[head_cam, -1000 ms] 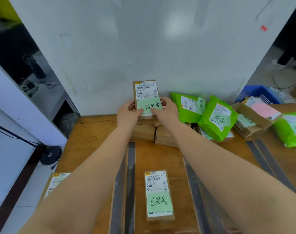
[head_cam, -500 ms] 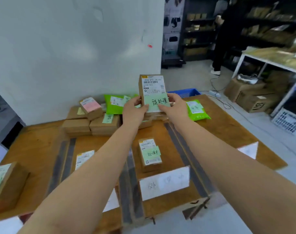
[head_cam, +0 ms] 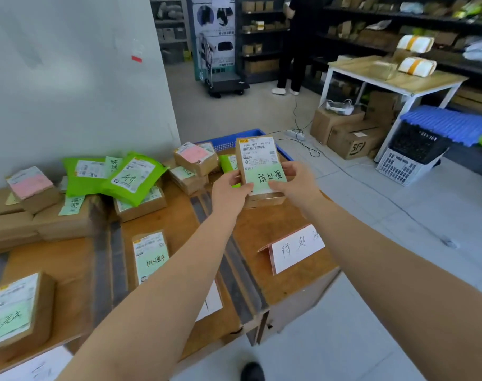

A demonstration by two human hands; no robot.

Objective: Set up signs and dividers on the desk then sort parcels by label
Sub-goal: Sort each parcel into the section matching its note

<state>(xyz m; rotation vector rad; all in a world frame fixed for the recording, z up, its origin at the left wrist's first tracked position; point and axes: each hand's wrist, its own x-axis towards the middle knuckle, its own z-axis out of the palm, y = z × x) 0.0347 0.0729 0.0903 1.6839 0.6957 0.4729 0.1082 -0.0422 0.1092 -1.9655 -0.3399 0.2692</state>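
Observation:
I hold a brown cardboard parcel (head_cam: 259, 158) with a white shipping label and a green handwritten note, tilted up above the right end of the wooden desk (head_cam: 264, 229). My left hand (head_cam: 230, 189) grips its left lower edge and my right hand (head_cam: 294, 182) grips its right lower edge, thumbs on the green note. Below it stands a folded white sign (head_cam: 296, 248) with handwriting. Dark divider strips (head_cam: 237, 268) run across the desk. Other labelled parcels lie in the lanes, one in the middle (head_cam: 149, 257) and one at the near left (head_cam: 17, 312).
A heap of brown boxes and green mailers (head_cam: 130, 174) sits at the back of the desk against a white wall. A blue crate (head_cam: 228, 140) stands behind the desk. A person (head_cam: 294, 45) stands by shelves; a table (head_cam: 393, 75) and cartons (head_cam: 352, 138) are at right.
The view has swung to the right, and both hands have carried the parcel from the back middle of the desk over to its right end, above the folded sign.

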